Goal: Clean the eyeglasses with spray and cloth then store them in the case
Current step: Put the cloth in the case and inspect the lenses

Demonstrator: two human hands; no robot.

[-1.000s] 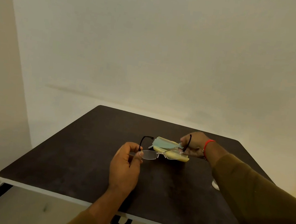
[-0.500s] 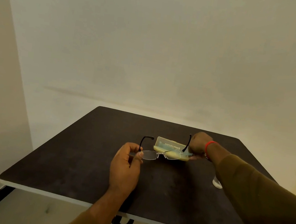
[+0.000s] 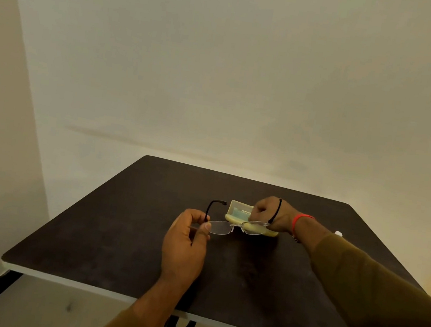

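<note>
Eyeglasses [image 3: 221,227] pinched by left hand [image 3: 184,244], right hand [image 3: 271,212] curled at case [image 3: 238,210] just behind them, grasp unclear

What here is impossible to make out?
In the head view, the right hand covers part of the pale yellow open case; whatever it holds is hidden.
The small white object sits mostly behind the olive sleeve, unidentifiable.
The print inside the case is too small to read.

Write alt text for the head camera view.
A person's left hand holds rimless eyeglasses by one end over a dark table. The right hand, fingers curled, is at an open pale yellow case just behind the glasses; whether it holds anything is unclear.
</note>
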